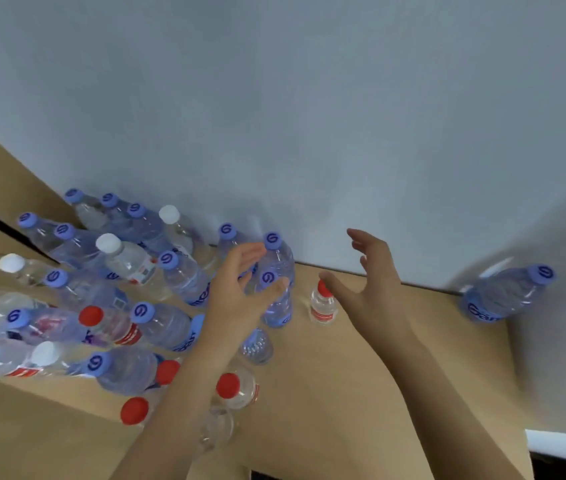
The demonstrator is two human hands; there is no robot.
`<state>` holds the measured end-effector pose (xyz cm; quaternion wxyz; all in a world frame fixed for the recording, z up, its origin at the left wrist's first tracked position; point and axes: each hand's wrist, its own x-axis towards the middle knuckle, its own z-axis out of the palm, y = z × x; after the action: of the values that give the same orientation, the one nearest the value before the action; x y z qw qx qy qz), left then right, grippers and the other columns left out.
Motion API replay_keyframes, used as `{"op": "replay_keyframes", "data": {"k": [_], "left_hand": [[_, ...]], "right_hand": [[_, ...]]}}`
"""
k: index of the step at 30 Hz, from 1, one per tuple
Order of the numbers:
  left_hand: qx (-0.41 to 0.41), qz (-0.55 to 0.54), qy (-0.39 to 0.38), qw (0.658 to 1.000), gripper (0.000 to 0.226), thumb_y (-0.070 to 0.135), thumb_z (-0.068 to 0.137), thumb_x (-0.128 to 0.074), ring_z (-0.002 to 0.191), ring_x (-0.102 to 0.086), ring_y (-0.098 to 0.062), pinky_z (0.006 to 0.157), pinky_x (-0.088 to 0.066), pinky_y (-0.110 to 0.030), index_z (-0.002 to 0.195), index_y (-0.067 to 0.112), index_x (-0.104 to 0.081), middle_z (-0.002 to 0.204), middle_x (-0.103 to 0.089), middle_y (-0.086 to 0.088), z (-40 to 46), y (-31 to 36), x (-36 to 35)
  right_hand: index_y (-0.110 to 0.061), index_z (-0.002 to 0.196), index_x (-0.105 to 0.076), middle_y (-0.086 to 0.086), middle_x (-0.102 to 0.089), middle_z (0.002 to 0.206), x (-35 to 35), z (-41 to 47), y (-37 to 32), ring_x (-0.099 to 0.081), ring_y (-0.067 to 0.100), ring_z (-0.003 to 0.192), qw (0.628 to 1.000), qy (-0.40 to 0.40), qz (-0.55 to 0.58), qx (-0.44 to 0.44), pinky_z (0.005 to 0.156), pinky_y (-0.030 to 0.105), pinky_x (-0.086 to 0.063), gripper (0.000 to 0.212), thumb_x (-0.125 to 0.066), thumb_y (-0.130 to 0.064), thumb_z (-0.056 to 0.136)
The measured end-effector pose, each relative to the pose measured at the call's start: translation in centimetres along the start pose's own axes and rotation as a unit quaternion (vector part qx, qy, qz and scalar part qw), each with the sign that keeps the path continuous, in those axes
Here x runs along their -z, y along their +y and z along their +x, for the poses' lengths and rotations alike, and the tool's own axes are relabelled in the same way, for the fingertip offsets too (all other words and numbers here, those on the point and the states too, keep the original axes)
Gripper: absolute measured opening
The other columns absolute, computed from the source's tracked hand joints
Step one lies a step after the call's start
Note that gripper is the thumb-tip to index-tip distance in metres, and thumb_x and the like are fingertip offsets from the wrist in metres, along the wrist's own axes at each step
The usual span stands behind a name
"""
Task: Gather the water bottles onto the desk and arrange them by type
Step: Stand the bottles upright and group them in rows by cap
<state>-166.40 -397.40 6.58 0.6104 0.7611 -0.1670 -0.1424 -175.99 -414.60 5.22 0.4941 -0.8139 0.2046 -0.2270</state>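
Water bottles [108,292] crowd the wooden tabletop [361,382], most of them massed out beyond the left hand's outer side, purple, white and red caps all jumbled together, so the gathering looks largely done and the sorting is what's in hand now. Left hand [240,292] is reaching forward, fingers spread wide and relaxed, cupped toward a purple-capped bottle [276,299] standing right at its fingertips; whether it touches I can't tell, and it grips nothing yet. Right hand [368,282] hovers open too, fingers fanned and lightly bent, thumb pointing at a small red-capped bottle [323,304] that stands between the two hands, just beside that thumb. Both forearms stretch up from below, angled toward the grey wall [309,98]. Far off past the right hand, one lone purple-capped bottle [506,294] stands in the corner. Next move, by my reckoning: each hand closes round its bottle, then purple goes to purple, red to red, carefully, since the packed upright bottles could topple.
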Motion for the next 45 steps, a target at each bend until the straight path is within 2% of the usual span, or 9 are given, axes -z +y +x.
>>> {"op": "replay_keyframes", "data": {"k": [9,11,14,17,22,26,33,41,45], "left_hand": [[0.016,0.011,0.062,0.998,0.045,0.010,0.078,-0.082,0.116,-0.058,0.002,0.108,-0.043,-0.028,0.108,0.034,-0.058,0.118,-0.064,0.013,-1.1,-2.5,7.0],[0.017,0.013,0.062,0.998,0.043,0.013,0.079,-0.081,0.115,-0.058,0.005,0.107,-0.043,-0.025,0.109,0.033,-0.059,0.116,-0.064,0.017,-1.4,-3.0,7.6],[0.020,0.014,0.061,0.998,0.042,0.014,0.080,-0.081,0.114,-0.057,0.007,0.101,-0.043,-0.017,0.108,0.036,-0.058,0.111,-0.065,0.025,-1.8,-3.7,8.3],[0.022,0.017,0.057,0.998,0.041,0.016,0.081,-0.080,0.115,-0.056,0.008,0.098,-0.042,-0.012,0.108,0.038,-0.058,0.113,-0.064,0.025,-2.3,-4.3,8.7],[0.020,0.016,0.061,0.998,0.041,0.015,0.083,-0.080,0.116,-0.055,0.009,0.098,-0.041,-0.011,0.106,0.041,-0.058,0.113,-0.063,0.031,-2.9,-4.6,8.3],[0.023,0.005,0.043,0.999,0.044,0.015,0.079,-0.082,0.119,-0.055,0.005,0.105,-0.041,-0.022,0.107,0.040,-0.059,0.117,-0.063,0.029,-3.4,-4.4,7.6],[0.016,-0.017,-0.018,1.000,0.065,0.011,0.070,-0.088,0.119,-0.053,0.007,0.093,-0.042,-0.010,0.125,0.028,-0.056,0.127,-0.060,0.014,-2.6,-1.8,5.5],[-0.073,-0.056,-0.104,0.990,0.060,0.031,0.062,-0.091,0.101,-0.067,-0.001,0.076,-0.053,-0.015,0.111,0.032,-0.056,0.104,-0.071,0.021,-2.0,5.9,3.5],[-0.108,-0.095,-0.085,0.986,0.050,0.014,0.066,-0.083,0.083,-0.069,0.005,0.064,-0.052,-0.009,0.104,0.029,-0.055,0.087,-0.072,0.024,-2.9,8.5,1.9]], "right_hand": [[-0.030,0.134,-0.041,-0.022,-0.047,0.123,-9.2,-0.7,-0.5,-0.042,-0.023,0.111,0.990,-0.116,0.047,-0.071,0.086,-0.005,-0.031,0.066,-0.079,-0.018,0.082],[-0.019,0.125,-0.046,-0.013,-0.052,0.114,-10.3,-0.8,0.2,-0.052,-0.009,0.107,0.987,-0.128,0.038,-0.091,0.080,-0.003,-0.035,0.053,-0.077,-0.008,0.083],[0.002,0.109,-0.052,0.019,-0.054,0.103,-11.6,-0.8,1.2,-0.054,0.036,0.101,0.988,-0.114,0.025,-0.102,0.081,0.019,-0.047,0.037,-0.074,0.005,0.079],[-0.009,0.116,-0.049,0.013,-0.053,0.112,-12.3,-1.0,1.8,-0.056,0.030,0.104,0.987,-0.114,0.017,-0.116,0.090,0.045,-0.049,0.057,-0.080,0.003,0.070],[-0.031,0.111,-0.052,-0.019,-0.065,0.100,-12.5,-1.1,2.4,-0.063,0.009,0.090,0.988,-0.089,0.072,-0.106,0.075,0.014,-0.052,0.062,-0.075,0.011,0.071],[-0.037,0.116,-0.056,-0.026,-0.067,0.103,-10.8,-0.7,0.6,-0.063,-0.006,0.096,0.986,-0.101,0.080,-0.103,0.075,0.010,-0.048,0.061,-0.080,-0.003,0.072],[-0.034,0.120,-0.058,-0.014,-0.070,0.107,-4.1,2.1,-7.8,-0.069,0.006,0.095,0.987,-0.112,0.095,-0.064,0.079,0.023,-0.056,0.071,-0.092,-0.016,0.061],[-0.019,0.117,-0.069,-0.002,-0.076,0.105,2.6,3.5,-16.2,-0.073,0.021,0.094,0.971,-0.162,0.171,0.034,0.082,0.033,-0.060,0.050,-0.085,-0.009,0.072],[-0.015,0.116,-0.069,0.004,-0.075,0.107,4.0,3.5,-17.6,-0.072,0.025,0.098,0.961,-0.163,0.221,0.045,0.086,0.040,-0.060,0.035,-0.074,-0.014,0.081]]}}
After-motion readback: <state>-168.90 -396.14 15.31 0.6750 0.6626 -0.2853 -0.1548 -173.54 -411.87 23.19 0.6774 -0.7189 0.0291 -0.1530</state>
